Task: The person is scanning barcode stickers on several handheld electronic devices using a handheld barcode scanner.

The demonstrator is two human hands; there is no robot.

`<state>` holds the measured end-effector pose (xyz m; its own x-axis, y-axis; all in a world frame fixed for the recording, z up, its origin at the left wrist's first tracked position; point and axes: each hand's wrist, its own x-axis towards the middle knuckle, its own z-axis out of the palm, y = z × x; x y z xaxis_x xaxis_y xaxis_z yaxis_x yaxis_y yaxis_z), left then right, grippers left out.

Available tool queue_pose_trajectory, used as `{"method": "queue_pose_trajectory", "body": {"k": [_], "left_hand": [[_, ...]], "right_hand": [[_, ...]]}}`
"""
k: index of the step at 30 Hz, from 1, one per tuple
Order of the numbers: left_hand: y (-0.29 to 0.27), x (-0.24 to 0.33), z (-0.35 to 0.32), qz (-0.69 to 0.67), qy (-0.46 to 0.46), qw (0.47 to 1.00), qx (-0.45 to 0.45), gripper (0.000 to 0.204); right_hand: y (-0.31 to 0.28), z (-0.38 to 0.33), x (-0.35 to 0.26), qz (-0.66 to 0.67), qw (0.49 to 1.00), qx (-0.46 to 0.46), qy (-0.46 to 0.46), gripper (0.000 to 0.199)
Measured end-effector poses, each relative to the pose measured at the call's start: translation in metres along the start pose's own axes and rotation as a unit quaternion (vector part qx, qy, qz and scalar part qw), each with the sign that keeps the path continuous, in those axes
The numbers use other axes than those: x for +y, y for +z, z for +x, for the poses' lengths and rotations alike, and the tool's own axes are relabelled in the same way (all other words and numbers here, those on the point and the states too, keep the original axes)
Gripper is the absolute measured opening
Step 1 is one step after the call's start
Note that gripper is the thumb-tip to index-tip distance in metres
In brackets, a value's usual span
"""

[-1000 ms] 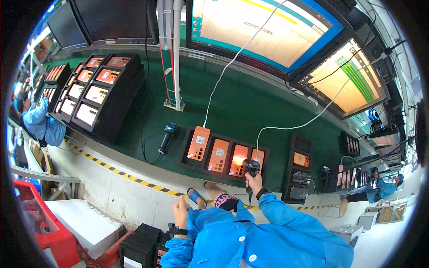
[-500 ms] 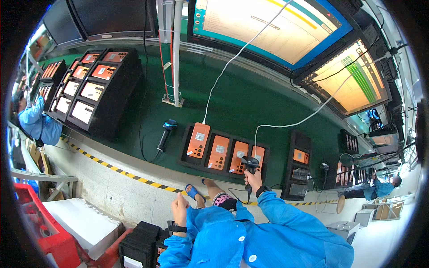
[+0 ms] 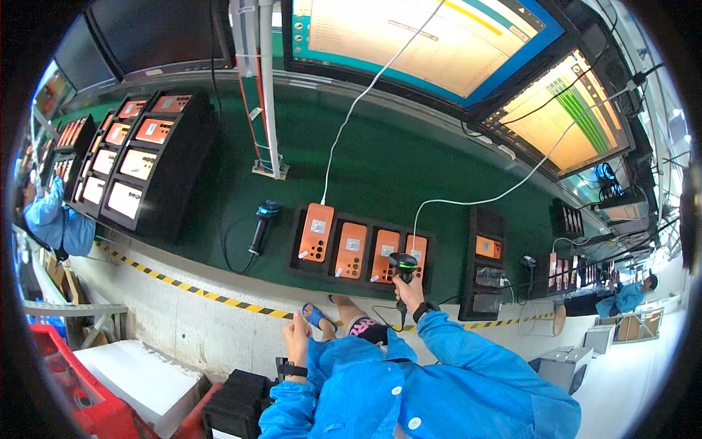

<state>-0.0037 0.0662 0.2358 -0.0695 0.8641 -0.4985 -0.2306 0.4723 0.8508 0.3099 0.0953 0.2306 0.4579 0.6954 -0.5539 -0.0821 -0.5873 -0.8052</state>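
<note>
My right hand (image 3: 410, 292) is wrapped round the grip of a black handheld barcode scanner (image 3: 403, 263), whose top shows a green light. The scanner is over the right end of a black tray (image 3: 292, 272) that holds several orange phones. Its head partly covers the rightmost phone (image 3: 417, 249), which has a white cable at its top edge. The leftmost phone (image 3: 316, 230) also has a white cable; the two middle phones, one being this phone (image 3: 352, 249), carry pale labels. My left hand (image 3: 296, 340) is held in front of the bench, fingers curled in, with nothing visible in them.
A second scanner (image 3: 262, 227) lies left of the tray. Black racks of phones (image 3: 164, 175) stand at the far left; another black tray (image 3: 479, 282) is on the right. Monitors (image 3: 417, 47) line the back. A white box (image 3: 139, 377) and red bin (image 3: 73, 388) are lower left. Co-workers stand at both sides.
A green light now shows on the scanner in my right hand. The bench scene has shifted slightly left in view. Both hands keep nearly the same pose.
</note>
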Motion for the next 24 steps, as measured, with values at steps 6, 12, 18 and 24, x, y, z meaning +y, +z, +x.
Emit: {"method": "queue_pose_trajectory", "body": {"k": [6,12,18,24], "left_hand": [[-0.001,-0.011,-0.005,-0.028,-0.019,0.999,0.015,0.052],[-0.015,-0.011,0.0,0.086,-0.014,0.996,-0.031,0.051],[0.004,0.011,0.008,0.173,0.013,0.984,-0.043,0.054],[0.023,-0.029,0.041,0.06,0.011,0.997,-0.048,0.051]], "right_hand": [[-0.012,0.059,0.09,-0.173,0.971,0.118,-0.115,0.023],[0.002,0.019,0.045,-0.113,0.991,0.039,-0.066,0.016],[0.001,0.007,0.022,-0.079,0.996,0.034,-0.034,0.016],[-0.008,0.038,0.068,-0.099,0.99,0.08,-0.065,0.03]]}}
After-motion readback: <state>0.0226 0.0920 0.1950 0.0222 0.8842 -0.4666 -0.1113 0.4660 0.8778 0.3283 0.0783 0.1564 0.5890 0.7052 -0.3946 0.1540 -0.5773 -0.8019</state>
